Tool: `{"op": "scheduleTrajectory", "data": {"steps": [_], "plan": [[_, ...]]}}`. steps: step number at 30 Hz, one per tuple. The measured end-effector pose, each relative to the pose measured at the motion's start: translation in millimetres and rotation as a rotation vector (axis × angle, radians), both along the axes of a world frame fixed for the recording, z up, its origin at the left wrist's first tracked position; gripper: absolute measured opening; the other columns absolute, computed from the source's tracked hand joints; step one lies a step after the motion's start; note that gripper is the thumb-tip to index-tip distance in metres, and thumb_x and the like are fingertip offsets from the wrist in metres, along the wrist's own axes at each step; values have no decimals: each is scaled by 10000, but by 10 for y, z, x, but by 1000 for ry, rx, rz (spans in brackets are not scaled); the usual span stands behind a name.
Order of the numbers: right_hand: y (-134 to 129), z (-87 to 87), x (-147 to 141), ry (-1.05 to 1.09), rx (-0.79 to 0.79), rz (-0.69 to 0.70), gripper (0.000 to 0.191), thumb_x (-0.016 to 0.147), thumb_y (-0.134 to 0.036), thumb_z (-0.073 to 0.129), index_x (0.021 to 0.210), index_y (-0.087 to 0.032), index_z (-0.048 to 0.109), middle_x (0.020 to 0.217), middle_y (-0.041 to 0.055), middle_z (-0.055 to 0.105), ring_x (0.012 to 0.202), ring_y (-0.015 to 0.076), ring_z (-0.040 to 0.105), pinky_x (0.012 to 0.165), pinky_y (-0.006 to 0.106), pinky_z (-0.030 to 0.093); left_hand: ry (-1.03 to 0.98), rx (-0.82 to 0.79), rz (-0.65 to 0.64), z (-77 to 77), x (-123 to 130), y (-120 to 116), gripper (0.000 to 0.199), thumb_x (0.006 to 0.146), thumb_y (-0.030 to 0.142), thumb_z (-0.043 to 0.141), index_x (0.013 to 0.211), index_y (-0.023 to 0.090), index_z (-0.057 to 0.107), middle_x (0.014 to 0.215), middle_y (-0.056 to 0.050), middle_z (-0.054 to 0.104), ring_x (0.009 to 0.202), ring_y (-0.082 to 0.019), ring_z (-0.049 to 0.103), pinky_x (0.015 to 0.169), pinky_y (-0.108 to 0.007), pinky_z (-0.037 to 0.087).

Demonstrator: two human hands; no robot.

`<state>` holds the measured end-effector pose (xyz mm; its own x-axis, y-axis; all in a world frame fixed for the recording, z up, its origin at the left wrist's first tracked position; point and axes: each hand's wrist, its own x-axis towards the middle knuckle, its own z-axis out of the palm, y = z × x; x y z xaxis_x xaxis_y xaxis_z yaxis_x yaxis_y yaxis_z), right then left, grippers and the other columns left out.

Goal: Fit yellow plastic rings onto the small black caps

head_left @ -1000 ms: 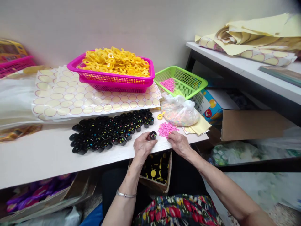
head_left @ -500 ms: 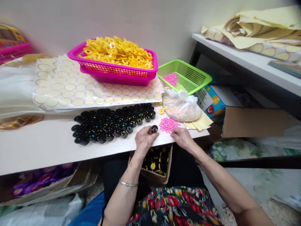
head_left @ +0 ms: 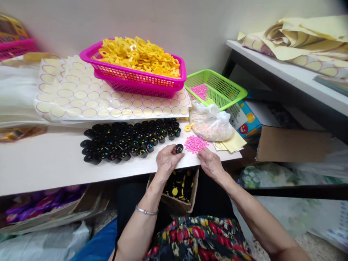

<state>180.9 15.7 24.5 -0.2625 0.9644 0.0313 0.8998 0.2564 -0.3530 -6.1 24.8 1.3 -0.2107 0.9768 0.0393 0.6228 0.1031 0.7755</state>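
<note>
My left hand [head_left: 169, 159] grips a small round black cup [head_left: 179, 148] between thumb and fingers near the table's front edge, its mouth facing up with small bits inside. Just right of it lies a loose pile of small pink pieces [head_left: 195, 144]. At the near right side of that pile is my right hand [head_left: 210, 163], fingers pinched together; whatever they hold is too small to make out. Rows of similar black cups [head_left: 125, 143], many with coloured bits in them, stand to the left. A yellow ring with a tab [head_left: 187, 128] lies behind the pile.
Stacked magenta baskets [head_left: 141, 90] heaped with yellow ring pieces [head_left: 141, 56] stand on sticker sheets [head_left: 89, 103]. A green basket [head_left: 217, 87], a clear bag of small pieces [head_left: 212, 125] and a cardboard flap [head_left: 290, 145] are at right. Below the table edge is a box of black-and-yellow parts [head_left: 179, 188].
The camera view has shifted slightly. My left hand still grips the cup in the same place, and my right hand stays beside the pink pile with little visible movement.
</note>
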Motion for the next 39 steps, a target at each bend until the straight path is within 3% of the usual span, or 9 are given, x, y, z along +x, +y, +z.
{"op": "scheduleTrajectory", "data": {"steps": [5, 10, 18, 27, 30, 35, 39], "plan": [[28, 103, -9, -106, -124, -48, 190, 838, -198, 373, 772, -179, 551, 740, 32, 551, 668, 144, 487, 574, 246, 265, 8, 2, -12, 7, -2, -7, 324, 592, 421, 661, 856, 232, 653, 644, 50, 564, 604, -115, 501, 574, -230, 338], [121, 187, 25, -95, -217, -137, 197, 816, -252, 426, 718, -165, 573, 694, 48, 578, 650, 147, 495, 554, 248, 250, 33, 40, -36, 6, -3, -11, 236, 621, 415, 639, 770, 232, 652, 647, 50, 539, 604, -106, 486, 563, -227, 332], [200, 188, 74, -142, -260, -87, 189, 810, -274, 425, 721, -178, 561, 723, 49, 588, 672, 153, 502, 538, 243, 237, 35, 61, -63, 13, -10, -22, 216, 645, 420, 618, 740, 228, 649, 645, 45, 523, 617, -107, 484, 569, -230, 328], [167, 93, 149, 83, -155, -156, 228, 808, -269, 411, 639, -166, 525, 582, 5, 504, 582, 126, 453, 534, 228, 264, 71, 58, -75, 9, -14, -16, 222, 643, 410, 627, 761, 223, 640, 666, 37, 530, 641, -118, 483, 575, -232, 320], [94, 62, 144, 92, -87, -119, 204, 816, -267, 417, 680, -171, 534, 645, 15, 538, 621, 134, 473, 548, 231, 275, 78, 44, -76, 15, -13, -21, 229, 655, 434, 619, 745, 224, 624, 672, 40, 530, 645, -117, 481, 580, -229, 320], [-3, 5, 28, -93, 56, -86, 139, 819, -163, 406, 769, -178, 535, 791, 45, 559, 660, 146, 486, 542, 247, 259, 65, 44, -89, 42, -10, -23, 306, 664, 522, 597, 753, 232, 636, 655, 40, 530, 624, -115, 478, 560, -235, 303], [82, 81, -185, 30, 190, 72, 150, 852, -166, 386, 804, -177, 528, 785, 46, 548, 705, 154, 500, 572, 248, 299, 62, 40, -112, 68, -16, -22, 267, 681, 496, 589, 750, 243, 642, 648, 40, 534, 632, -116, 483, 557, -235, 296]]}}
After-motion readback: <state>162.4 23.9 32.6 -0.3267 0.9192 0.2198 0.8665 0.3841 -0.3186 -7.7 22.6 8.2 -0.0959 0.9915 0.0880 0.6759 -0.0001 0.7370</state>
